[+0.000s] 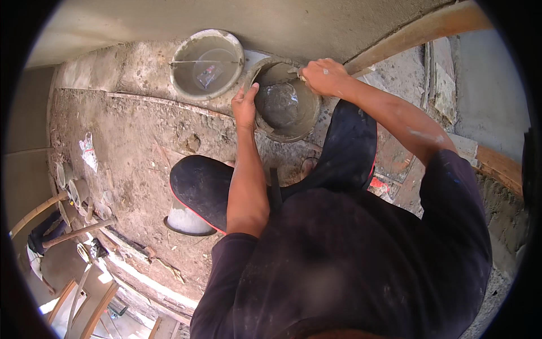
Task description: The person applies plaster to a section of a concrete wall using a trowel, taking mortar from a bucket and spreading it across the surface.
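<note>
A round bucket (309,121) smeared with grey cement stands on the ground in front of my knees, with wet grey mix and a shiny patch inside. My left hand (244,104) grips its left rim, thumb on the edge and fingers around the outer wall. At the far right rim, my right hand (323,77) is closed around a small, pale, mud-coated thing that I cannot make out; it reaches just inside the bucket. Beside it on the left stands a wide pale tub (179,85) with a thin rod across its top and murky liquid inside.
A plastered wall (271,28) rises just beyond both containers. Thin wooden strips (169,103) and rubble lie on the dirt floor. An upturned pale bucket (189,220) is by my left knee. A crumpled bag (88,151) lies farther left. Another person (36,248) is at the far left, near wooden poles.
</note>
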### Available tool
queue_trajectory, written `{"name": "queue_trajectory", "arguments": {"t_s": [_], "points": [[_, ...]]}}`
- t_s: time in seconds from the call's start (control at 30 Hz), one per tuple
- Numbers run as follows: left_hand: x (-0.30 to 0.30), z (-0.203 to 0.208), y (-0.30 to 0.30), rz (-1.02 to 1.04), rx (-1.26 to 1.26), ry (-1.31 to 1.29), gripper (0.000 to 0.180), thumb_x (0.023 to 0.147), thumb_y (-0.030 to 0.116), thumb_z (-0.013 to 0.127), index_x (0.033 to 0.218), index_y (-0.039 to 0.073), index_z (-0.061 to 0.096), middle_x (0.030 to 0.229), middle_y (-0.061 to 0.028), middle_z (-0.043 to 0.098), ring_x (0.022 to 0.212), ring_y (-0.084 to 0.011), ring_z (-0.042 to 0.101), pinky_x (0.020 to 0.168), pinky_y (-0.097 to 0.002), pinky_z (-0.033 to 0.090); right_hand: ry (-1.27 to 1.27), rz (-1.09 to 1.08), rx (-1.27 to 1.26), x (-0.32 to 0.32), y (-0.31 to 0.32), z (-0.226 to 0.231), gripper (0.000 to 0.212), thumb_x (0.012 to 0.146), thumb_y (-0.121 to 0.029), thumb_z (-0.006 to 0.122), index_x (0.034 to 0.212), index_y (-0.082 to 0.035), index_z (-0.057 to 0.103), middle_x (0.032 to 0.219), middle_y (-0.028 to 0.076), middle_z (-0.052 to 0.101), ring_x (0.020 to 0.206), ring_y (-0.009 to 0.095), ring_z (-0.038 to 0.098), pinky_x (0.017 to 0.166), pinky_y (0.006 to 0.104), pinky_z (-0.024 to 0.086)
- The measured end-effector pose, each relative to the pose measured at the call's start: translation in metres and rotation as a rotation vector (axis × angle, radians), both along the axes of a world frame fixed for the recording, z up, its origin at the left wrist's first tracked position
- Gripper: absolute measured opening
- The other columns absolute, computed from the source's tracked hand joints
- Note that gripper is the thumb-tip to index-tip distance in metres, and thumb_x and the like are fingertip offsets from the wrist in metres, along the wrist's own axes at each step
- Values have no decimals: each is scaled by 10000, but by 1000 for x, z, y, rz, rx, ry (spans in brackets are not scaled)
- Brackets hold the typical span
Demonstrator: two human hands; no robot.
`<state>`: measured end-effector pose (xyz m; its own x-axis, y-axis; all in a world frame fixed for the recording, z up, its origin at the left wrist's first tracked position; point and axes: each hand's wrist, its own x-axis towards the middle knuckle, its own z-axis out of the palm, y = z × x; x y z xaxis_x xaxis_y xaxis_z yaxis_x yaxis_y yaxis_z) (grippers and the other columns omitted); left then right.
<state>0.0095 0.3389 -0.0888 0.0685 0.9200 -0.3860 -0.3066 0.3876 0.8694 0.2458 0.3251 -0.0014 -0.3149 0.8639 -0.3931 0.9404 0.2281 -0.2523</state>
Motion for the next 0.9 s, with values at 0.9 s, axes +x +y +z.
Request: {"name": "queue_trajectory", "arguments": {"t_s": [0.9], "points": [[3,-7,0,48,58,-11,341,905,131,692,1184,-64,667,1087,-63,699,937,-129,619,887,-276,472,1016,-851,-1163,-14,-71,-54,358,1008,-392,563,1057,-39,602,715,14,506,540,83,481,422,307,400]]}}
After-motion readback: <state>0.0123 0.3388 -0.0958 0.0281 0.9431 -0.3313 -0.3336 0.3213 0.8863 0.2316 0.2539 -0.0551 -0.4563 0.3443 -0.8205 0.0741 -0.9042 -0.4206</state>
